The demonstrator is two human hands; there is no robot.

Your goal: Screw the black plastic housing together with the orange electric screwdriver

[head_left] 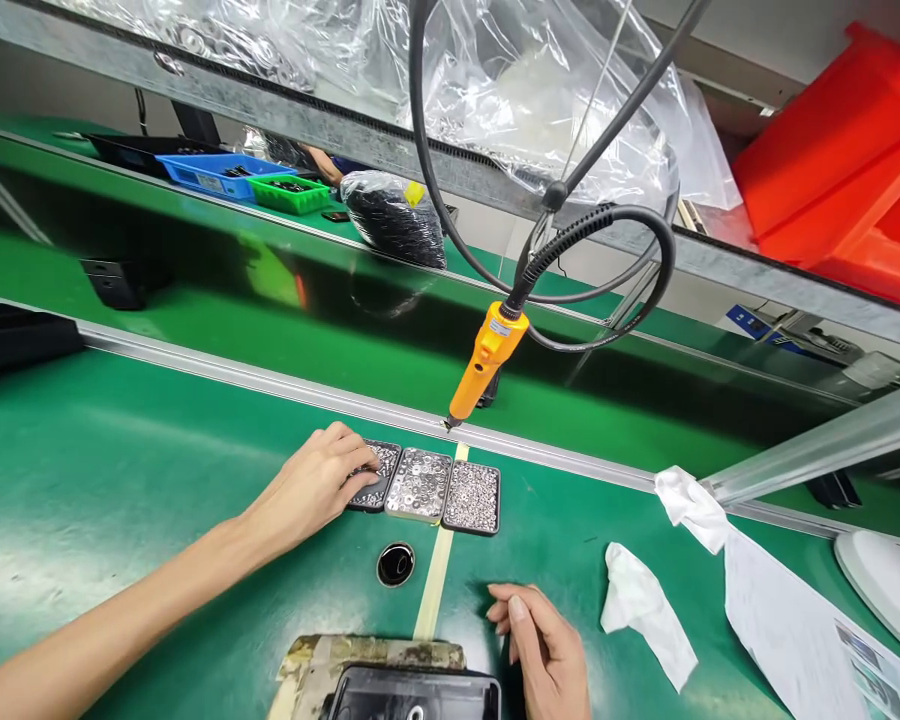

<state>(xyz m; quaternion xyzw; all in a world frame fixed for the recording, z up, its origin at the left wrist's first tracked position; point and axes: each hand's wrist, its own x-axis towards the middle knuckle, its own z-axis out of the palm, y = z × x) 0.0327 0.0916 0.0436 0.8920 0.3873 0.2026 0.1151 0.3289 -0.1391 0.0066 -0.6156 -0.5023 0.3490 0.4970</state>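
My left hand [325,475] reaches over the leftmost small black tray [384,452], which holds tiny metal parts. Its fingers are bent in a pinch at the tray; whatever is between the tips is too small to make out. Beside that tray stand a middle tray [418,485] of flat washer-like pieces and a right tray [472,498] of small metal bits. Near the bottom edge, my right hand [541,645] hovers or rests with loosely curled fingers and nothing visible in them. Left of it lies a black rectangular case [416,690] with a small light-coloured ring-like part on it.
An orange electric screwdriver [487,360] hangs on a cable above the trays. A round hole [396,565] opens in the green table [195,450]. White tissue [645,610] and paper sheets [787,630] lie rightward. Overhead, a shelf edge [307,110] carries plastic bags and a red bin [847,170].
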